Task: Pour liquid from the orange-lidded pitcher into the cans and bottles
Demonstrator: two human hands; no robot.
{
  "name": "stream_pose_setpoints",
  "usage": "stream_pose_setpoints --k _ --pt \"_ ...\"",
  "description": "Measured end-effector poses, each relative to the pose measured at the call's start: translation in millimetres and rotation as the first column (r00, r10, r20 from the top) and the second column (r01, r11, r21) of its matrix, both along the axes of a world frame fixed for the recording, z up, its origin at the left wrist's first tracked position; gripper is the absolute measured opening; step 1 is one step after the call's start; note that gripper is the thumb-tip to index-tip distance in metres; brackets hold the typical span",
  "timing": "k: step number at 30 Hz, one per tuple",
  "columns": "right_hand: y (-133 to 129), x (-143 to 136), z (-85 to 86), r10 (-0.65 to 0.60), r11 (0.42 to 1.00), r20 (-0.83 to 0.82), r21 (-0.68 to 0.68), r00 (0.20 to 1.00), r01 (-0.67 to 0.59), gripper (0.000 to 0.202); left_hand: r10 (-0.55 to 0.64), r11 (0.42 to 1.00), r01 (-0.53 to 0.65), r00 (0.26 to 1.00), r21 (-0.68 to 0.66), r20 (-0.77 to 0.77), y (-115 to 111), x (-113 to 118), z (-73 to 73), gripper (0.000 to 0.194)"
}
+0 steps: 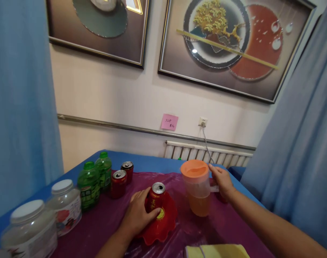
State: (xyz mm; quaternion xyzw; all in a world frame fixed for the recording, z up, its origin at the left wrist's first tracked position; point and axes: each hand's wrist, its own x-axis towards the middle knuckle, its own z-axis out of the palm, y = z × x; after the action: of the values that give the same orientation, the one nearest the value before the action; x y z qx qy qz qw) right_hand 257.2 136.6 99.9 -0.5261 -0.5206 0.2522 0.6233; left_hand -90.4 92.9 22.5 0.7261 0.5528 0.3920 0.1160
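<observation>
My left hand (pixel 138 212) is wrapped round an opened red drink can (pixel 154 200), which stands upright on a red scalloped plate (pixel 166 224). To the right, my right hand (pixel 222 182) grips the handle of a clear plastic pitcher (pixel 197 188), its thumb up by the lid. The pitcher has an orange lid (pixel 195 169) and is partly filled with amber liquid. A small red thing (pixel 221 198) shows below my right hand, mostly hidden. Two more opened red cans, one in front (pixel 118 184) and one behind (pixel 127 172), stand left of the plate.
Two green bottles (pixel 88 186) and two white-lidded jars (pixel 65 206) line the left side. A folded yellow cloth (pixel 217 251) lies at the front edge. Purple plastic sheeting (pixel 99 229) covers the blue table (pixel 152 162). A radiator (pixel 184 150) and blue curtains (pixel 294 143) stand beyond.
</observation>
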Motion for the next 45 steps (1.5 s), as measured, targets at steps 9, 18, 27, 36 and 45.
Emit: stream_pose_setpoints --k 9,18,27,36,45 --pt "-9 -10 46.2 0.127 0.989 0.260 -0.109 0.957 -0.101 0.060 -0.064 0.998 0.065 0.998 -0.026 0.026 -7 5 2.3 0.069" --pt "-8 -27 62.5 0.172 0.983 0.390 -0.123 0.905 -0.133 0.059 -0.059 0.997 0.061 0.997 -0.043 0.040 -12 6 1.8 0.071" --pt "-7 -43 62.4 0.213 0.977 0.432 -0.125 0.876 -0.175 0.060 -0.092 0.995 0.092 0.996 -0.046 0.002 -18 8 5.1 0.073" --pt "-2 -44 61.9 0.214 0.976 0.549 -0.156 0.808 -0.153 0.059 -0.089 0.994 0.086 0.995 -0.068 -0.038 -18 9 2.6 0.079" --pt "2 -43 55.5 0.261 0.965 0.585 -0.177 0.768 -0.192 0.061 -0.101 0.993 0.100 0.995 -0.063 -0.019 -14 8 -4.5 0.081"
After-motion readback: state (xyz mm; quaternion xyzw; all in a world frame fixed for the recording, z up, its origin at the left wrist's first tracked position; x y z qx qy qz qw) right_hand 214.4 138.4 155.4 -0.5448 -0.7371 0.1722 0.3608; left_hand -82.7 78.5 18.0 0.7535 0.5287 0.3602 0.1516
